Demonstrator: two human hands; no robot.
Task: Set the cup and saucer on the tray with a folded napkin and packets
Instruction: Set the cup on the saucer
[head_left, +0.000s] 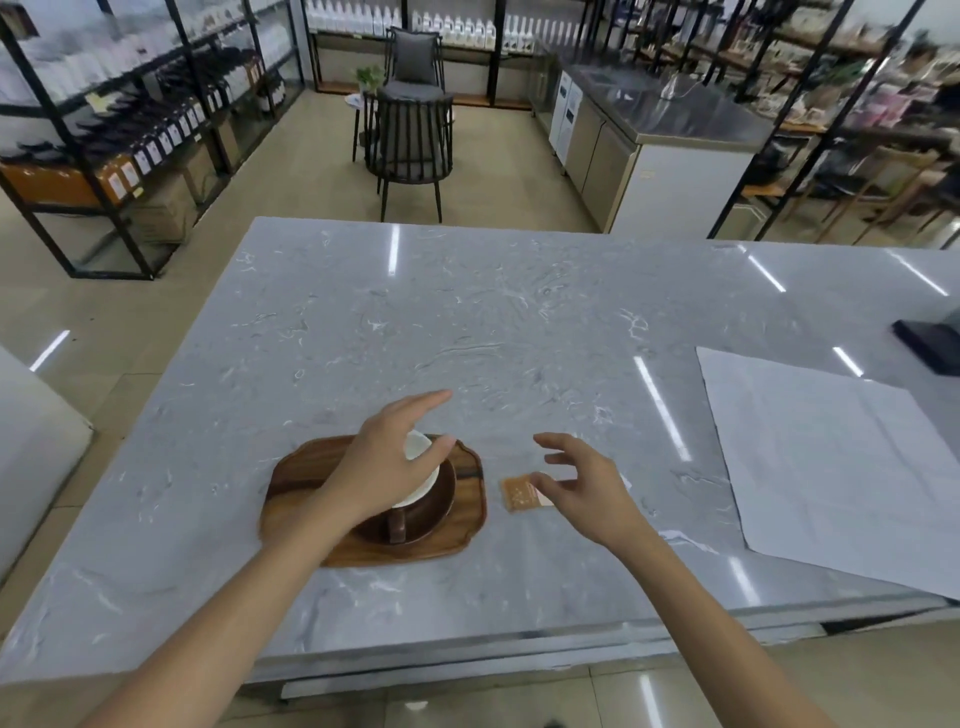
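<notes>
A wooden tray (291, 483) lies on the marble counter near its front edge. On it sits a dark brown saucer (439, 506) with a cup (421, 475), white inside and brown outside, its handle toward me. My left hand (384, 467) hovers over the cup with fingers spread, holding nothing. Just right of the tray lies an orange packet (519, 491), with a pale one partly hidden beneath my right hand (587, 486). That hand is open, its fingertips at the packets' edge. A bit of white beside the right hand may be a napkin; I cannot tell.
A large white paper sheet (831, 467) covers the counter's right side. A dark flat object (932, 343) sits at the far right edge. Beyond the counter stand black chairs (410, 140), shelving racks and a steel worktop (670, 109).
</notes>
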